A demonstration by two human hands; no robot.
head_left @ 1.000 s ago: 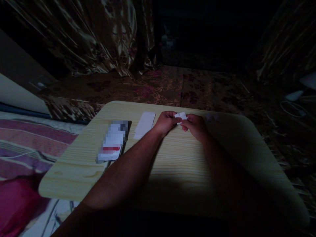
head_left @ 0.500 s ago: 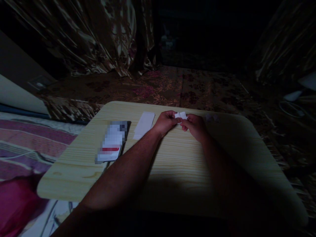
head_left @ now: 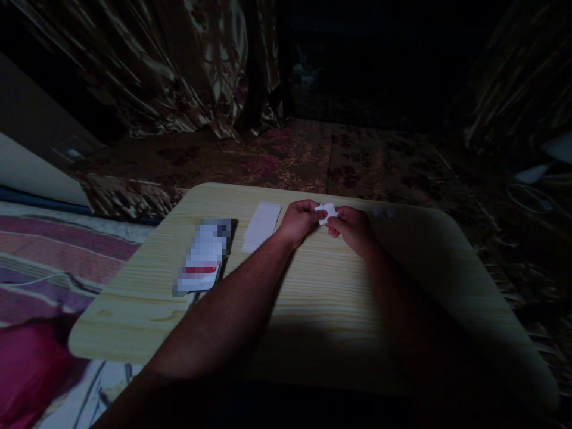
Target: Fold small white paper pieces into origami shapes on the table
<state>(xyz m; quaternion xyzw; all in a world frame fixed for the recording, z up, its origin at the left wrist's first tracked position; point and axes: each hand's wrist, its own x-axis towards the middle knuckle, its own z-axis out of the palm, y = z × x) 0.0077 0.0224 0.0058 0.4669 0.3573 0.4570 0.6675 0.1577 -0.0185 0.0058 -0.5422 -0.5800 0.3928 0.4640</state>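
Note:
Both hands pinch a small piece of folded white paper (head_left: 329,210) above the far half of the wooden table (head_left: 322,286). My left hand (head_left: 299,221) grips its left side, thumb on top. My right hand (head_left: 354,227) has the right side between thumb and fingers, which are curled. To the left of my left hand lies a stack of white paper strips (head_left: 263,223). Just beyond my right hand are small folded pale paper pieces (head_left: 383,214), dim in shadow.
A blurred-out phone-like object (head_left: 203,256) lies left of my left forearm. A striped bedspread (head_left: 53,256) and a crimson cloth (head_left: 36,369) are at the left. Patterned curtains (head_left: 201,65) hang behind, and a white cable (head_left: 529,196) lies far right.
The folded paper has turned slightly between my fingers, and its visible outline differs. Both hands stay in nearly the same place.

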